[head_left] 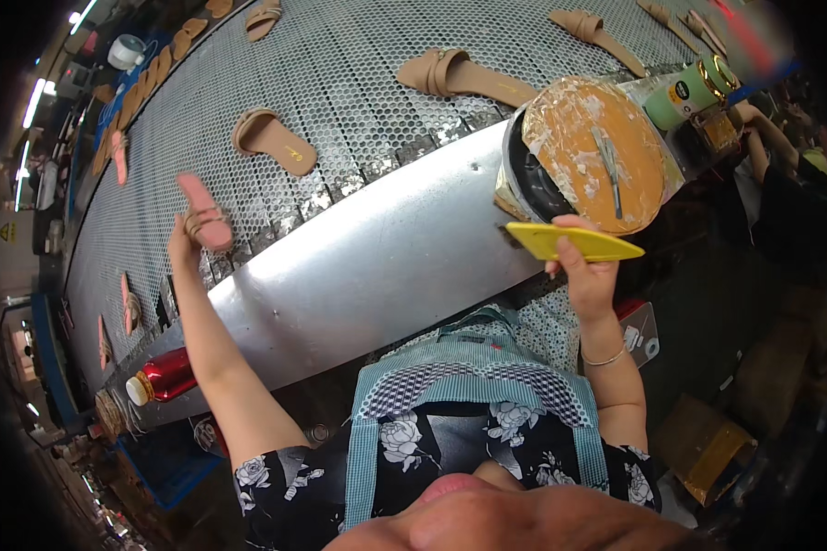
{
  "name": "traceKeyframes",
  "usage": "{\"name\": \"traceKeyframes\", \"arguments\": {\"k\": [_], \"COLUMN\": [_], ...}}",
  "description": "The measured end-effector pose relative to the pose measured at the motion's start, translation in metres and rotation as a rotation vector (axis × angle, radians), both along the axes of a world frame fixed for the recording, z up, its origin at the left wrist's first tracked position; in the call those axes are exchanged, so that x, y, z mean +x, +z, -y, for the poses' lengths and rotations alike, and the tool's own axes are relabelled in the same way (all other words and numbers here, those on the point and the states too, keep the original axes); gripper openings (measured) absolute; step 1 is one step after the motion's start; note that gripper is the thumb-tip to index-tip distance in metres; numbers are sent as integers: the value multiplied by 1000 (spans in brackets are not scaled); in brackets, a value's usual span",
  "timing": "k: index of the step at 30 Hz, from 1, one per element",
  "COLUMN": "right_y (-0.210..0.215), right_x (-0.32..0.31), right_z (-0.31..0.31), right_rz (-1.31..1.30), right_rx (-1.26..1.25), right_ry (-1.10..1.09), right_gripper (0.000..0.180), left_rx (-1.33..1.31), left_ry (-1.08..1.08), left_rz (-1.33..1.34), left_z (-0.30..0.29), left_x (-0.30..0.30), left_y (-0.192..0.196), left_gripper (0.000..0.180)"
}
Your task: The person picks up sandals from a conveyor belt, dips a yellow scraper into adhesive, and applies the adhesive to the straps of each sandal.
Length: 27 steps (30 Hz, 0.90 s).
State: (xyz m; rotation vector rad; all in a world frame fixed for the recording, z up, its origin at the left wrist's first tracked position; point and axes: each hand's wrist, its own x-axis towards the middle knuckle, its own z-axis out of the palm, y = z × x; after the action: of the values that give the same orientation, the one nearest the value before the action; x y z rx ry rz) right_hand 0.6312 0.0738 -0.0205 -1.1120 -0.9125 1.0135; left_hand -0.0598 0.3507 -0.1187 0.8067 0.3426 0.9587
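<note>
Pink sandal [204, 208] left, yellow pad [620, 247] right.
The left hand [183, 241] grips the sandal from the side, over the mesh belt [358, 110]; the right hand [591, 278] pinches the pad between thumb and fingers, likely to steady it.

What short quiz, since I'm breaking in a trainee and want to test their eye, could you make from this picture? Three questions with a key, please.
1. Multiple choice: what colour is the flat piece in the right hand?
A) blue
B) yellow
C) white

2. True or false: the thin tool lies on the round orange top.

3. Fill in the missing word: the left hand is at a pink strapped ____.

Key:
1. B, yellow.
2. True.
3. Sandal.
</note>
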Motion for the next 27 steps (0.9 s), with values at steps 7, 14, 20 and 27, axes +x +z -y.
{"name": "traceKeyframes", "arguments": {"k": [7, 14, 20, 27], "right_y": [19, 25, 29, 18], "right_x": [67, 69, 78, 90], "right_z": [-3, -25, -22, -21], "right_rz": [260, 887, 387, 311], "right_rx": [-168, -115, -259, -224], "right_ry": [-80, 62, 37, 115], "right_gripper": [20, 18, 18, 18], "left_rx": [-119, 559, 859, 1044], "left_ry": [527, 270, 72, 1147], "left_rz": [-1595, -1721, -2368, -1928], "left_z": [-38, -87, -108, -122], "left_x": [-112, 129, 200, 215], "left_y": [62, 70, 12, 21], "left_gripper": [47, 63, 70, 74]}}
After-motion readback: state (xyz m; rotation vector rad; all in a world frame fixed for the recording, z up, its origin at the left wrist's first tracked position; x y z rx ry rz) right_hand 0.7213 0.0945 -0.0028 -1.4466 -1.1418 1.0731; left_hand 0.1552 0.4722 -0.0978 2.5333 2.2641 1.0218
